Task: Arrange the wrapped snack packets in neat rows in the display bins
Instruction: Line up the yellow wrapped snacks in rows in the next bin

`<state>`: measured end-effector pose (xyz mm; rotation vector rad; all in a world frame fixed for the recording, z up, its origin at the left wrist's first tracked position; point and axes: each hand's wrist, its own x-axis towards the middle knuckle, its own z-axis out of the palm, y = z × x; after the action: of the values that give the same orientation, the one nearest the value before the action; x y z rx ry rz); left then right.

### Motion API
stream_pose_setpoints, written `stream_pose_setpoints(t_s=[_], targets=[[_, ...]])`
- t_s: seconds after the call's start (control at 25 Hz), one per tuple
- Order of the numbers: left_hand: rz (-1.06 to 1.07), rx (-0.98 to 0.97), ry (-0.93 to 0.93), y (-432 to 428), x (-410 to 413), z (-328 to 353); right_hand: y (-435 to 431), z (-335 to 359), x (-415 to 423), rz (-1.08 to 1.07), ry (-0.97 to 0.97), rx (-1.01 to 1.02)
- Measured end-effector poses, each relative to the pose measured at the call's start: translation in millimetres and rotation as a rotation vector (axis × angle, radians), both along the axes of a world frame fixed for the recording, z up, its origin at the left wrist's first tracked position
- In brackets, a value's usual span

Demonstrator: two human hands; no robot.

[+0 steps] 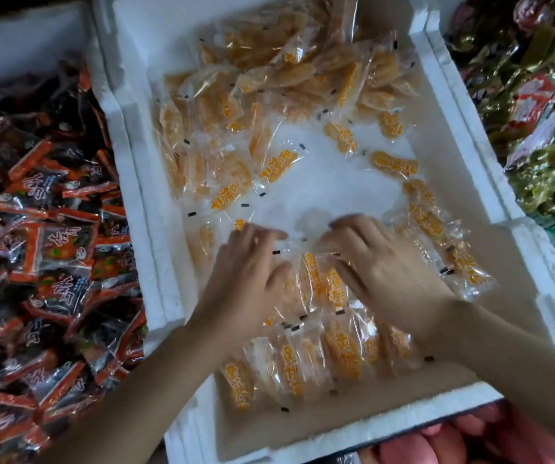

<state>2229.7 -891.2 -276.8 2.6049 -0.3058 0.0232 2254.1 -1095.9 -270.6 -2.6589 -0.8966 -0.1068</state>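
Head view: the fingers (264,234) of the left hand (246,276) lay nearly straight and a little spread, palm down, their tips blurred. The right hand (383,272) mirrored it just beside, fingers stretched forward, palm down, thumb angled inward. Both hands pressed flat on top of the packets (319,286), which were orange pieces in clear wrappers with orange lettering. The blur hid whether any fingertip pinched a wrapper. The two sets of fingertips sat close together but apart, with clear film showing between them.

Under and between the hands, the packets stood side by side in a row, long sides touching. A front row (302,363) lay just behind the wrists, nearer the person, lined up the same way. Both bare forearms reached in from the bottom edge, the left from lower left, the right from lower right.

All of this sat in a white foam bin (135,195). Beyond the fingertips, a patch of its white floor showed. Loose packets curved round that patch on the left and right sides. At the far end, more lay in a jumbled heap (286,72), overlapping at all angles. A tan strip of floor ran along the bin's near wall.

Left of the bin, touching its wall, lay a deep pile of red-and-black packets (44,246). A second bin (18,38) of white foam showed at top left. To the right lay gold packets (544,155) mixed with red ones. Pink shapes (436,443) showed below the near wall, too blurred to identify.
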Motion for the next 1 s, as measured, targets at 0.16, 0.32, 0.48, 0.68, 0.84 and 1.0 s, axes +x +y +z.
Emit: stream_pose_setpoints(t_s=[0.16, 0.32, 0.48, 0.68, 0.84, 1.0], targets=[[0.369, 0.095, 0.111, 17.1, 49.2, -1.7, 52.1, -2.5, 66.5, -0.067, 0.164, 0.101], [0.404, 0.173, 0.179, 19.5, 61.1, -13.1, 111.7, -8.0, 102.6, -0.234, 0.403, 0.145], [0.44, -0.067, 0.241, 16.7, 58.4, -13.7, 136.4, -10.1, 115.0, -0.293, 0.392, 0.094], [0.415, -0.255, 0.177, 27.0, 50.7, -5.1, 125.9, -0.2, 115.1, -0.339, 0.359, 0.226], [0.421, -0.409, 0.107, 29.5, 40.0, 22.7, 89.5, 35.5, 85.2, -0.374, 0.379, 0.585], [0.382, -0.556, 0.269, 23.6, 5.0, 44.0, 49.7, 41.3, 25.7, -0.221, 0.537, 0.314]])
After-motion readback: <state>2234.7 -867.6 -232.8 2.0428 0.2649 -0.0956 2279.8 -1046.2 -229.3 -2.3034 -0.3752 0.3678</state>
